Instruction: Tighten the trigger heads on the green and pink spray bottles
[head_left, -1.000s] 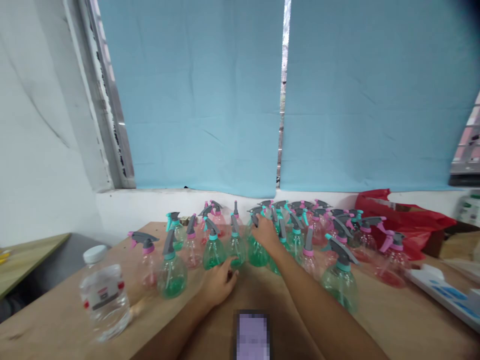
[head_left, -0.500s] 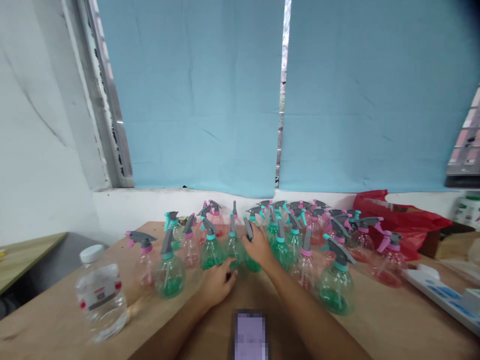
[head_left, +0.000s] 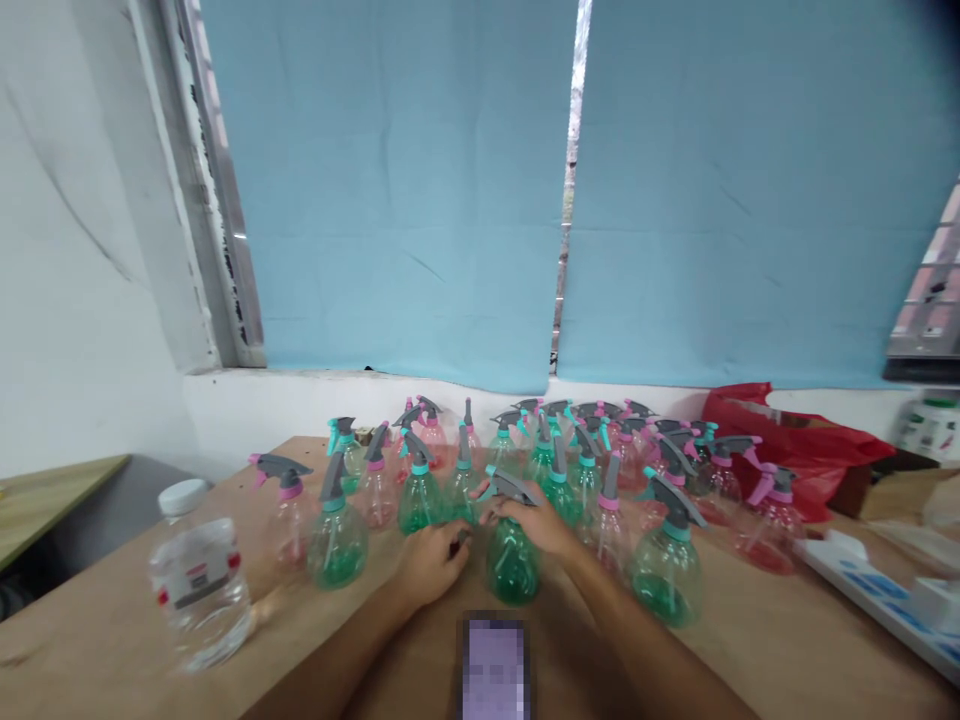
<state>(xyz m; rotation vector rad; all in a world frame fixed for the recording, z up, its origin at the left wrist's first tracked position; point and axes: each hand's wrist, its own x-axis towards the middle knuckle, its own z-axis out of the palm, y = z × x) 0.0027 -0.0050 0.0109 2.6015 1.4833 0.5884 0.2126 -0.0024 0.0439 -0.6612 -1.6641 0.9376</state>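
My right hand point(head_left: 534, 515) is wrapped round the neck of a green spray bottle point(head_left: 513, 568) with a grey trigger head. The bottle stands upright in front of the others, with green liquid in its lower part. My left hand point(head_left: 431, 562) is just left of that bottle, near the table top, its fingers curled in; whatever they may hold is hidden. Behind it stands another green spray bottle point(head_left: 421, 500). Farther left are a green spray bottle with a turquoise collar point(head_left: 337, 548) and a pink one point(head_left: 291, 535).
A large clear water bottle point(head_left: 201, 580) stands at the left. Many pink and green spray bottles crowd the back. A phone point(head_left: 495, 670) lies in front. At the right are a green spray bottle point(head_left: 666, 575), a red bag point(head_left: 802, 445) and a white-and-blue tray point(head_left: 877, 590).
My right hand has come nearer with the green spray bottle, out of the row. The left hand has stayed almost in place, its fingers curled.
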